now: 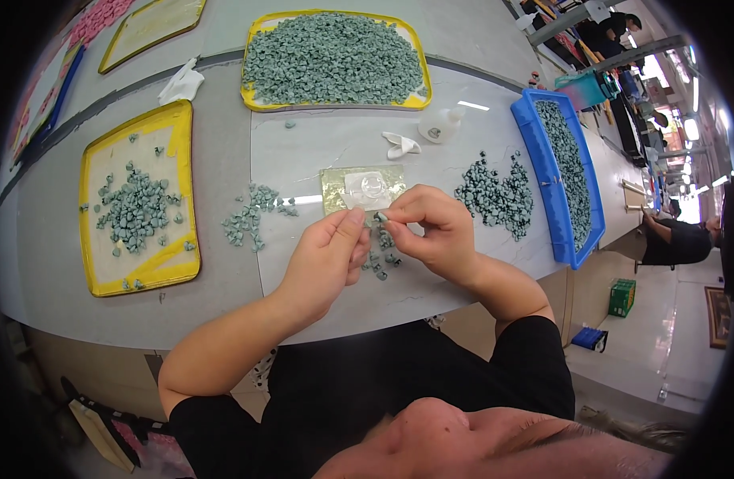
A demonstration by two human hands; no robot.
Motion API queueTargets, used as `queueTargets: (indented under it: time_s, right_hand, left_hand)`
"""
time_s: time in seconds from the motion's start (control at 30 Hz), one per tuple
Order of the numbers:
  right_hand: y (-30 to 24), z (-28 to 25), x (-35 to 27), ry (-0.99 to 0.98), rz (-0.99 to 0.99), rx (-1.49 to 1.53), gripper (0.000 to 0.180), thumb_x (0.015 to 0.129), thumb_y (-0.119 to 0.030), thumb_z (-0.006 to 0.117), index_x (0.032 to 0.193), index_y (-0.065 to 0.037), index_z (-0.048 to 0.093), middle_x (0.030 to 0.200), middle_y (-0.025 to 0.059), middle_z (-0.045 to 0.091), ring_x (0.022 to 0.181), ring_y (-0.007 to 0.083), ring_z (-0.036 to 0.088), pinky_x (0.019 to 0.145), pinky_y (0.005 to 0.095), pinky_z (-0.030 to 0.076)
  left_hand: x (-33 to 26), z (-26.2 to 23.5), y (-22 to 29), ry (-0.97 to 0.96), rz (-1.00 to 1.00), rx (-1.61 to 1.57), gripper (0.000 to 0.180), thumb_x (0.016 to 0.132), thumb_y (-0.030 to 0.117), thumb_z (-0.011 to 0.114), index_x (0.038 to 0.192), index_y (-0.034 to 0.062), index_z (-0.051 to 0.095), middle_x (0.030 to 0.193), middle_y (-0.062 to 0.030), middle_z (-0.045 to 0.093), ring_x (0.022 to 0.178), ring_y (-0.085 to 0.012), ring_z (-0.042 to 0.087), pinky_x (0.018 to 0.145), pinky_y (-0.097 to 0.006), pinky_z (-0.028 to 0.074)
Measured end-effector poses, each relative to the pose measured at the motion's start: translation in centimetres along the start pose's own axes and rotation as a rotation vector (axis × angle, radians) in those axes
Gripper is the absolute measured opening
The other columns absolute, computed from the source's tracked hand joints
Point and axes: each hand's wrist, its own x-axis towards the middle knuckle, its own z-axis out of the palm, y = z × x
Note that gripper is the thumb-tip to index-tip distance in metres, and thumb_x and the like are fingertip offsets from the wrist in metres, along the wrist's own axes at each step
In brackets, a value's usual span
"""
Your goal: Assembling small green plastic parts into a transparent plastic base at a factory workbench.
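Observation:
Over the table's near middle my two hands meet with their fingertips almost touching. My right hand (437, 231) pinches a small grey-green piece (380, 216) between thumb and finger. Close beside it, my left hand (325, 254) is closed, thumb against curled fingers; whatever it holds is hidden. Beneath the hands lie several loose grey-green pieces (380, 275). Just beyond them is a gold-coloured flat pad (333, 188) with a clear round item (373, 186) on it. One loose heap of pieces (251, 223) lies left of my left hand, and a darker-edged heap (495, 195) right of my right hand.
A yellow-rimmed tray (191, 136) with scattered pieces sits left. Another yellow-rimmed tray (421, 60), heaped full, stands at the back. A blue bin (552, 195) of pieces is on the right. A white bottle (440, 126) and a crumpled white cloth (400, 146) lie behind the pad.

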Motion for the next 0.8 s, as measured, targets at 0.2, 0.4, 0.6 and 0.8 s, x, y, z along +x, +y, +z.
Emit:
queueTargets:
  time_s: [0.2, 0.4, 0.6, 0.8]
  right_hand:
    - [-0.2, 0.1, 0.2, 0.032, -0.333, -0.256, 0.027, 0.063, 0.009, 0.068, 0.088, 0.001, 0.064, 0.081, 0.0094, 0.06, 0.065, 0.0189, 0.057, 0.056, 0.0269, 0.045]
    - [-0.3, -0.1, 0.5, -0.003, -0.519, -0.42, 0.029, 0.059, 0.007, 0.07, 0.086, 0.002, 0.064, 0.08, 0.0096, 0.059, 0.065, 0.0201, 0.057, 0.055, 0.0286, 0.045]
    - [0.0, 0.4, 0.5, -0.032, -0.739, -0.54, 0.025, 0.061, 0.004, 0.07, 0.085, 0.006, 0.062, 0.084, 0.0118, 0.058, 0.065, 0.0221, 0.057, 0.053, 0.0291, 0.047]
    - [-0.3, 1.0, 0.6, 0.02, -0.862, -0.617, 0.026, 0.061, 0.005, 0.07, 0.086, 0.007, 0.062, 0.086, 0.0124, 0.058, 0.066, 0.0221, 0.057, 0.054, 0.0289, 0.048]
  left_hand:
    - [0.1, 0.1, -0.2, -0.028, 0.0, 0.007, 0.03, 0.095, 0.029, 0.04, 0.073, 0.0089, 0.042, 0.057, 0.0052, 0.032, 0.048, -0.0045, 0.025, 0.041, -0.02, 0.02]
    - [0.1, 0.2, -0.2, -0.025, -0.021, -0.001, 0.029, 0.095, 0.029, 0.04, 0.074, 0.009, 0.042, 0.058, 0.0052, 0.032, 0.048, -0.0044, 0.025, 0.041, -0.02, 0.02]
    - [-0.6, 0.5, -0.7, 0.028, 0.114, 0.047, 0.026, 0.095, 0.029, 0.042, 0.078, 0.0101, 0.043, 0.063, 0.0058, 0.035, 0.053, -0.0032, 0.03, 0.046, -0.018, 0.026]
    - [-1.2, 0.1, -0.9, 0.011, 0.21, 0.079, 0.026, 0.095, 0.027, 0.042, 0.077, 0.0084, 0.043, 0.063, 0.0054, 0.037, 0.057, -0.0026, 0.031, 0.048, -0.019, 0.029]
